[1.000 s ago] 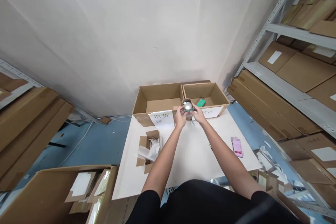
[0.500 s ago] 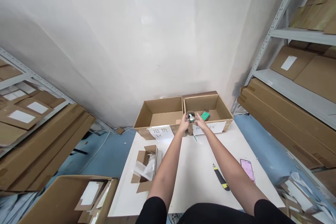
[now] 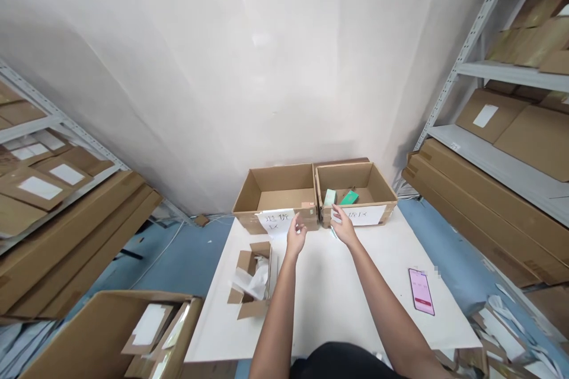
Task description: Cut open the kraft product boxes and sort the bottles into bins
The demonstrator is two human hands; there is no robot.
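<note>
My left hand [image 3: 295,237] and my right hand [image 3: 343,226] hover over the white table [image 3: 329,284], both with fingers loosely spread and holding nothing. Just beyond them stand two open cardboard boxes with paper labels on their fronts. The left box [image 3: 275,196] shows only its bare bottom. The right box [image 3: 358,192] holds a small pale green item [image 3: 329,197] and a darker green packet [image 3: 349,197]. My right hand is nearest the right box's front wall.
A torn-open small carton with white wrapping [image 3: 252,279] lies on the table's left side. A pink phone [image 3: 421,291] lies at the right. Metal shelves with flat cardboard boxes [image 3: 498,189] flank both sides. A large open carton [image 3: 111,337] sits at lower left.
Both hands held a small item over the right box, let it go inside, and have drawn back toward me with nothing in them. The camera has shifted a little.
</note>
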